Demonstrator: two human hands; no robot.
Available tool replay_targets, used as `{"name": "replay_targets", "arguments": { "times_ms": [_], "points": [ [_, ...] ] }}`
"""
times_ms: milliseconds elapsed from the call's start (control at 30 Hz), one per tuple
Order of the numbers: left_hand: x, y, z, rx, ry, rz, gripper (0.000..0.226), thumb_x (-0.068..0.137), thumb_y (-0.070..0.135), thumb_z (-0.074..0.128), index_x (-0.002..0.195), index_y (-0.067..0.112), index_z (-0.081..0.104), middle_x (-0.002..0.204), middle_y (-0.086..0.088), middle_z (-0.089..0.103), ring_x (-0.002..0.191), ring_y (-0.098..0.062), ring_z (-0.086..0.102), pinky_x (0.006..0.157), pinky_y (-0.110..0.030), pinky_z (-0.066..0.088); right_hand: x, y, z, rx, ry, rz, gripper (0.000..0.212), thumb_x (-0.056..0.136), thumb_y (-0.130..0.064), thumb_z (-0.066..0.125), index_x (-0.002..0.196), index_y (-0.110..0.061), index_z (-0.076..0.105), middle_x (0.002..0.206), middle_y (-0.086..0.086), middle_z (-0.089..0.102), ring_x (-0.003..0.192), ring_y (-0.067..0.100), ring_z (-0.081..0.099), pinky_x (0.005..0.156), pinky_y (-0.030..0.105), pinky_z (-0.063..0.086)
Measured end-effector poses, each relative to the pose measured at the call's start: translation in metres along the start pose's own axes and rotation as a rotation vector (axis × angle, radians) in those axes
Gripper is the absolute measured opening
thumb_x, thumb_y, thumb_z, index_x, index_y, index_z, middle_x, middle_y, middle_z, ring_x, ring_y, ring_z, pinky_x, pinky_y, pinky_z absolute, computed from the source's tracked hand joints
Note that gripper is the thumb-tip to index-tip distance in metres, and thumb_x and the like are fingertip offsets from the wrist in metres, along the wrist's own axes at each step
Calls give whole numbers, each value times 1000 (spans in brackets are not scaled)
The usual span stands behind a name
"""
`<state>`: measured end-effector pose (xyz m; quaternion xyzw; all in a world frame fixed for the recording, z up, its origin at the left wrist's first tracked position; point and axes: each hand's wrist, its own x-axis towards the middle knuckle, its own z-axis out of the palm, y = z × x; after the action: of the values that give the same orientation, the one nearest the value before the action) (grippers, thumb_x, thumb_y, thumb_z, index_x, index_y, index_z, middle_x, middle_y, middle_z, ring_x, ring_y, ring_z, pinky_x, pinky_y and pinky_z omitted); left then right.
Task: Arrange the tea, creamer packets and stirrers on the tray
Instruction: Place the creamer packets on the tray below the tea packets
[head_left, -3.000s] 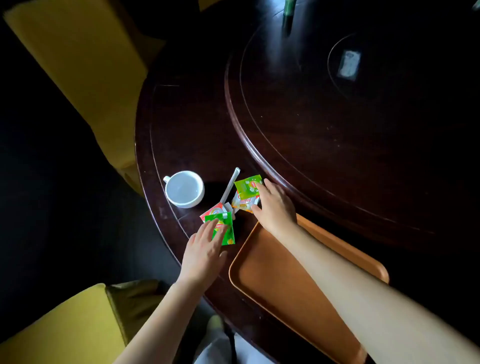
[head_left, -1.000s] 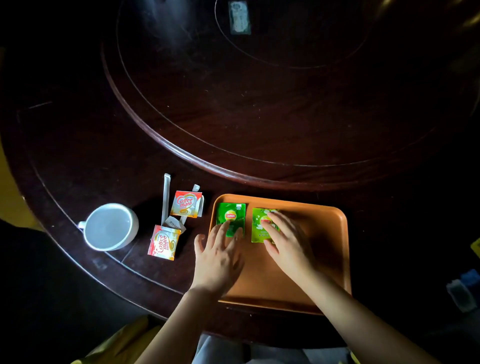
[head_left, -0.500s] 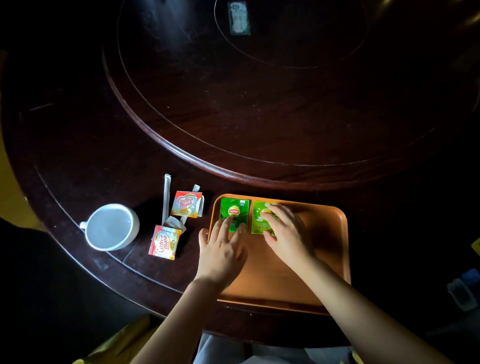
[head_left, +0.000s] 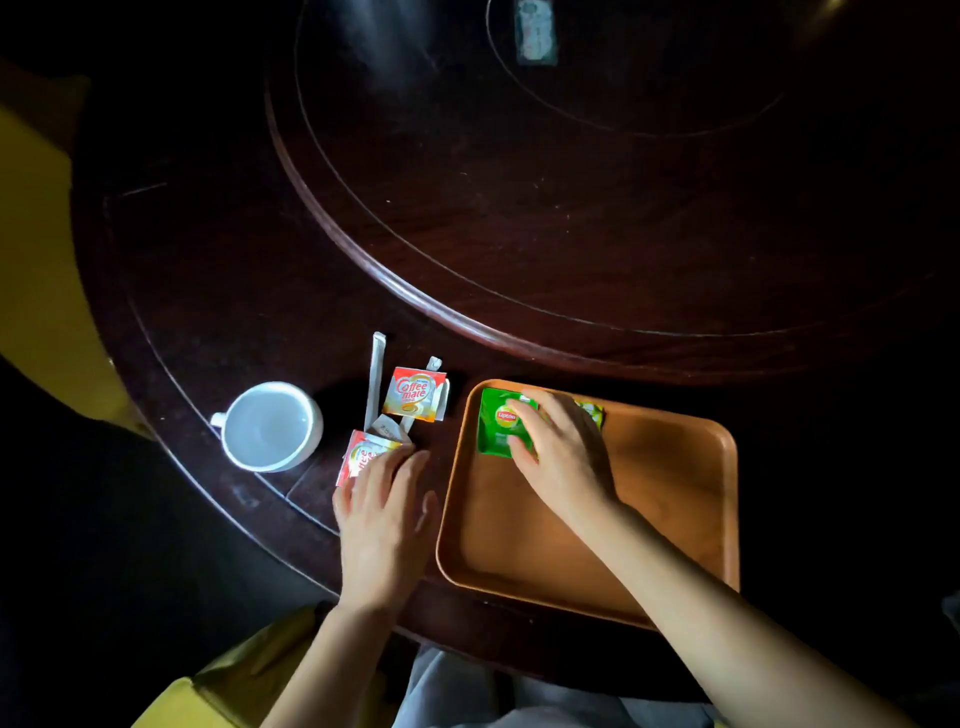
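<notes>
Nearest the camera, a yellow seat cushion (head_left: 218, 691) and pale clothing are seen at the bottom edge. Just beyond, the left hand (head_left: 384, 514) is laid flat on the dark wooden desk (head_left: 208, 291), its grip released, with fingertips (head_left: 400, 454) resting on the near creamer packet (head_left: 361, 457). To its right, an orange tray (head_left: 675, 519) is set at the desk's edge. The right hand (head_left: 563, 452) is stretched across the tray, its grip loose, with fingers spread on two green tea packets: the left tea packet (head_left: 498, 423) is pinned under the thumb and forefinger, and the right tea packet (head_left: 592, 410) is mostly hidden under the hand. Both tea packets are placed in the tray's far left corner. Left of the tray, a second creamer packet (head_left: 415, 395) is seen on the desk, lying over one wrapped stirrer (head_left: 434, 364), with another stirrer (head_left: 375, 379) beside it. A white cup (head_left: 270, 426) is placed further left. Beyond, a raised turntable (head_left: 623, 208) is seen.
</notes>
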<state>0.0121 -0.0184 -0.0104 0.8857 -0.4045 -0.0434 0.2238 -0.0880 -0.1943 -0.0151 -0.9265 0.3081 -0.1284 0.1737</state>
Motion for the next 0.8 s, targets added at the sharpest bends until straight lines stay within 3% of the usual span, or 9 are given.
{"name": "replay_targets", "arguments": {
  "times_ms": [100,233,467,633,800],
  "points": [
    [-5,-30,-3,146,-35,-63,52,73,30,64,121,13,54,126,-15,57,113,-29,49,90,-42,35,22,-30,17,-31,-77,-178,51,66,-15,80,114,-8,65,120,13,64,107,30,62,88,41,53],
    [-4,-48,-4,172,-144,-68,74,59,22,79,127,13,51,132,-15,53,119,-24,40,90,-44,42,48,-60,36,-79,-178,-297,58,57,-14,83,112,-9,65,118,14,65,106,31,62,82,40,54],
    [-8,-56,-2,70,-146,-56,70,59,16,81,123,13,54,130,-15,55,113,-34,55,87,-43,46,64,-70,55,-108,-178,-315,43,52,-1,79,94,-8,71,92,9,72,86,29,67,71,36,57],
    [-11,-64,-2,6,-134,-47,60,66,13,78,123,14,57,127,-14,57,113,-34,55,87,-44,50,66,-70,55,-114,-104,-304,32,57,-6,80,88,-13,74,88,3,75,82,22,70,74,35,56],
    [-17,-62,-5,-140,-47,-107,46,75,-2,65,118,12,62,122,-12,61,110,-29,58,90,-35,49,65,-66,40,25,5,-325,30,75,-5,48,89,-7,74,89,7,76,83,22,72,73,33,55]
  ]
}}
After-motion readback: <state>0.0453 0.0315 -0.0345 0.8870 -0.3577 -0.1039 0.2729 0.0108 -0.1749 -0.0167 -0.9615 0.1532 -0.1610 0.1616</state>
